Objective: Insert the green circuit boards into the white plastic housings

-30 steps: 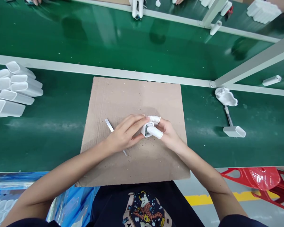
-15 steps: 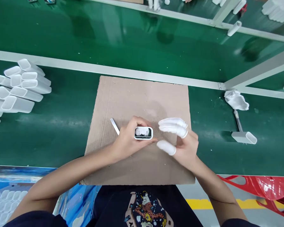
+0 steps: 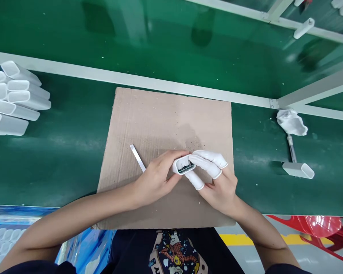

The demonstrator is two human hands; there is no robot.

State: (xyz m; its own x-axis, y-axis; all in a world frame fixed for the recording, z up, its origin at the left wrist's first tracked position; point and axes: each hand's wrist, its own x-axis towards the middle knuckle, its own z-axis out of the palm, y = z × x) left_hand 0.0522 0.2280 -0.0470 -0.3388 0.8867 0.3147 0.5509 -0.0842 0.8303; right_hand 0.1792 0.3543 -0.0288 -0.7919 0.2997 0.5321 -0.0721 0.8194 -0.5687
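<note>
My left hand (image 3: 158,173) is closed around a white hollow plastic housing (image 3: 175,166) with an oblong open end. Inside the opening, dark green parts and thin pins show, too small to name. White finger cots cover the thumb and two fingers of my right hand (image 3: 214,175). Those fingers close on the housing's open end, with fingertips at its upper right rim and the thumb below. A narrow white strip (image 3: 137,158) lies just left of my left hand, on the cardboard sheet (image 3: 160,118) beneath both hands.
White hollow housings (image 3: 23,99) are stacked at the left on the green bench (image 3: 77,152). To the right lie a crumpled white piece (image 3: 292,122), a slim metallic tool (image 3: 291,148) and another housing (image 3: 298,170). A pale rail (image 3: 148,83) crosses behind the cardboard. A red chair (image 3: 322,226) stands below right.
My right hand has moved left and closed onto the housing's open end. The housing has tilted and shifted slightly right in my left hand. The camera view has shifted a little.
</note>
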